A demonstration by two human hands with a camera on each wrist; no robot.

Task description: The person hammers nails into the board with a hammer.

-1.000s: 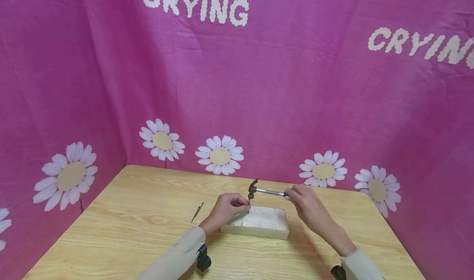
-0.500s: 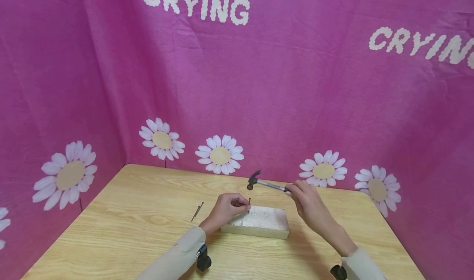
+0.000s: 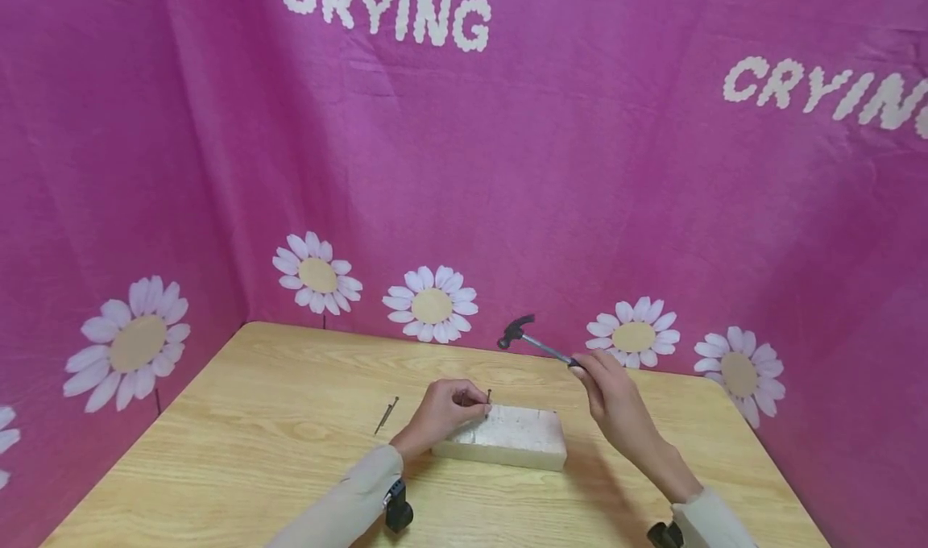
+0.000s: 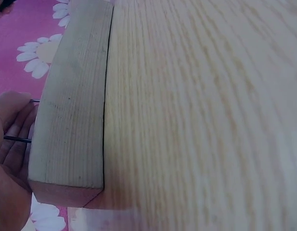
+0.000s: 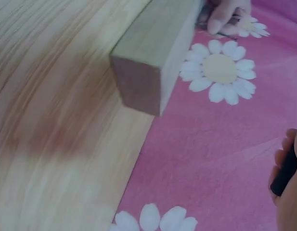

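My left hand [image 3: 444,411] is over the left part of a pale wooden block [image 3: 516,437], pinching an upright nail [image 3: 489,396] between thumb and forefinger. In the left wrist view that pinched nail [image 4: 35,100] meets the block's top face, and a second nail [image 4: 17,139] stands in the block under the palm, near its end. My right hand [image 3: 615,393] grips the dark handle end of a small claw hammer [image 3: 538,343]. The black hammer head is raised above and slightly right of the nail, apart from it. The right wrist view shows the black handle [image 5: 285,176] inside curled fingers.
Loose nails [image 3: 387,416] lie on the wood-grain table [image 3: 290,419] left of the left hand. A pink flowered cloth [image 3: 507,169] hangs along the table's back and sides. Small black cameras sit at both wrists.
The hammer has risen from the nail's head, up and then to the right, its head tipping upward. The left hand, nail and block hold their places.
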